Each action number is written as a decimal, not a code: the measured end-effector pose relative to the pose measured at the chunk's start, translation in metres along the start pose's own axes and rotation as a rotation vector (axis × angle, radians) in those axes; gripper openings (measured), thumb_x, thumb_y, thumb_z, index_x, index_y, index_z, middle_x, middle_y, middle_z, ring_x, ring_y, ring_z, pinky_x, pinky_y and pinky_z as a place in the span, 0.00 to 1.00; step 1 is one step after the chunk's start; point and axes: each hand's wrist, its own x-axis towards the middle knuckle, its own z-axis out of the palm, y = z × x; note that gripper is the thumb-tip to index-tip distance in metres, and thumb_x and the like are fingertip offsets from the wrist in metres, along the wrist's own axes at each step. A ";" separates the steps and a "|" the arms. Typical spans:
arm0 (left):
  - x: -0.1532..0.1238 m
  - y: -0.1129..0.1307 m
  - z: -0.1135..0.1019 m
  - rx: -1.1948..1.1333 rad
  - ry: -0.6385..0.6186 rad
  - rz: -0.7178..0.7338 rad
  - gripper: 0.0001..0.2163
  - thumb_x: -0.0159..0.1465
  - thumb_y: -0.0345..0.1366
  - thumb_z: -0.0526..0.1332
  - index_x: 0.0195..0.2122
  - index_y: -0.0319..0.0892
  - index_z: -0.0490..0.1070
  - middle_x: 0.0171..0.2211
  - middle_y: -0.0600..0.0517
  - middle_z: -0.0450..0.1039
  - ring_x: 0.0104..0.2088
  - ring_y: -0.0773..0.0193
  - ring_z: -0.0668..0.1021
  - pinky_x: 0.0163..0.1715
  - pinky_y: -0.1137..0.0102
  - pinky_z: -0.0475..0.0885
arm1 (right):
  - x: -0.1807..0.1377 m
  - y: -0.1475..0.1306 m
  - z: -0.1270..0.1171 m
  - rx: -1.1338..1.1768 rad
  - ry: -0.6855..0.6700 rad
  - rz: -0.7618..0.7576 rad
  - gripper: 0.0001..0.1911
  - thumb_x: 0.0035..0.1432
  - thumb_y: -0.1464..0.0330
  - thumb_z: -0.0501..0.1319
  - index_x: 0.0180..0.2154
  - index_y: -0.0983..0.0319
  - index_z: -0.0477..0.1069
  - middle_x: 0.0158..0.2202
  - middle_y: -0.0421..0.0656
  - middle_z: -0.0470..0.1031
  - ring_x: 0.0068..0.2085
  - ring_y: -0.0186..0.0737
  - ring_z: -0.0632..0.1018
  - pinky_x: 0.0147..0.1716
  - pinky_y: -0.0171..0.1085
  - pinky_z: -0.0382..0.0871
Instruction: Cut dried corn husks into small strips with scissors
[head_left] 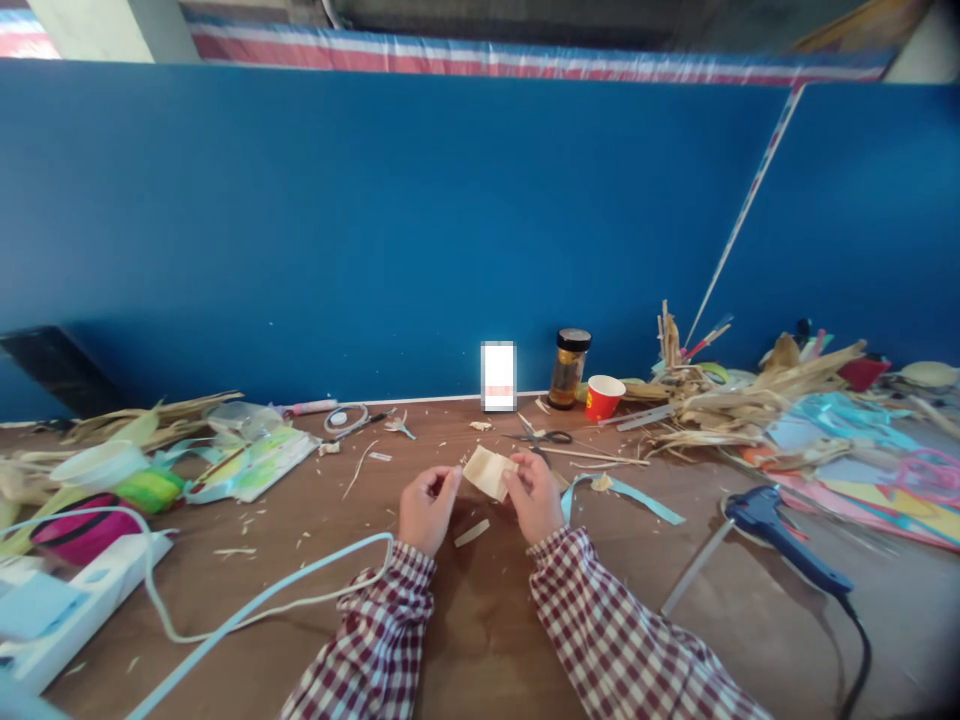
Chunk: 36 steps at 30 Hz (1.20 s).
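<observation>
Between my hands is a small, pale cream piece of dried husk (487, 473), roughly rectangular and lightly creased. My right hand (538, 497) pinches its right edge between thumb and fingertips. At its left corner, my left hand (427, 508) has thumb and forefinger pressed together; whether they grip the husk or something tiny beside it is hard to make out. A narrow pale strip (472, 533) lies on the table just below. Behind my right hand are dark scissors (551, 437), partly hidden, and a light blue ribbon (637, 495) curls beside my wrist.
A blue hot glue gun (787, 540) rests at right, near heaped dried husks (780, 395) and coloured paper. A lidded jar (568, 370) and red paper cup (604, 398) stand at the back. At left are a white power strip (90, 600) and cable (262, 600).
</observation>
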 end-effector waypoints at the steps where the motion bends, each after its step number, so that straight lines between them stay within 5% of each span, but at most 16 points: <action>1: 0.000 -0.001 0.001 0.032 -0.024 0.019 0.13 0.52 0.45 0.61 0.27 0.39 0.75 0.26 0.48 0.75 0.27 0.62 0.75 0.29 0.69 0.71 | 0.000 0.000 0.000 0.023 -0.009 0.004 0.12 0.50 0.65 0.58 0.37 0.60 0.58 0.25 0.38 0.71 0.23 0.35 0.73 0.21 0.33 0.68; 6: 0.001 -0.003 0.005 -0.058 -0.095 -0.017 0.12 0.51 0.43 0.62 0.31 0.40 0.76 0.42 0.44 0.74 0.42 0.56 0.75 0.41 0.65 0.70 | 0.001 0.003 0.001 0.159 -0.132 0.050 0.14 0.50 0.64 0.60 0.36 0.59 0.57 0.24 0.35 0.71 0.23 0.33 0.73 0.23 0.33 0.69; 10: 0.002 -0.006 0.008 -0.418 -0.134 -0.205 0.26 0.50 0.40 0.65 0.50 0.39 0.66 0.45 0.43 0.73 0.42 0.57 0.75 0.41 0.63 0.71 | -0.002 0.002 0.002 0.213 -0.252 0.091 0.14 0.51 0.64 0.59 0.38 0.58 0.56 0.26 0.36 0.72 0.26 0.34 0.75 0.27 0.35 0.72; 14: 0.006 -0.012 0.007 -0.526 -0.064 -0.247 0.31 0.47 0.37 0.67 0.53 0.37 0.63 0.46 0.41 0.72 0.43 0.55 0.75 0.42 0.62 0.71 | -0.006 -0.001 0.004 0.167 -0.331 0.126 0.13 0.52 0.64 0.57 0.40 0.58 0.56 0.29 0.38 0.74 0.28 0.36 0.77 0.29 0.37 0.73; 24: 0.011 -0.020 0.002 -0.428 0.081 -0.211 0.30 0.49 0.33 0.66 0.54 0.38 0.62 0.45 0.44 0.73 0.41 0.60 0.76 0.41 0.66 0.71 | -0.010 -0.006 0.007 0.169 -0.378 0.187 0.16 0.51 0.68 0.56 0.43 0.60 0.56 0.28 0.39 0.75 0.28 0.33 0.77 0.29 0.35 0.73; 33: 0.003 0.000 -0.002 -0.160 0.064 0.007 0.32 0.51 0.36 0.64 0.57 0.40 0.58 0.41 0.46 0.74 0.36 0.62 0.77 0.37 0.68 0.73 | -0.006 0.001 0.006 0.261 -0.330 0.309 0.17 0.55 0.56 0.53 0.42 0.60 0.58 0.26 0.40 0.73 0.25 0.36 0.77 0.22 0.33 0.71; 36: -0.004 0.006 0.002 -0.115 0.045 0.085 0.30 0.51 0.36 0.63 0.56 0.40 0.60 0.43 0.45 0.73 0.36 0.61 0.77 0.37 0.67 0.73 | -0.008 -0.001 0.005 0.165 -0.331 0.269 0.18 0.48 0.59 0.61 0.38 0.60 0.59 0.24 0.38 0.73 0.24 0.35 0.76 0.20 0.32 0.70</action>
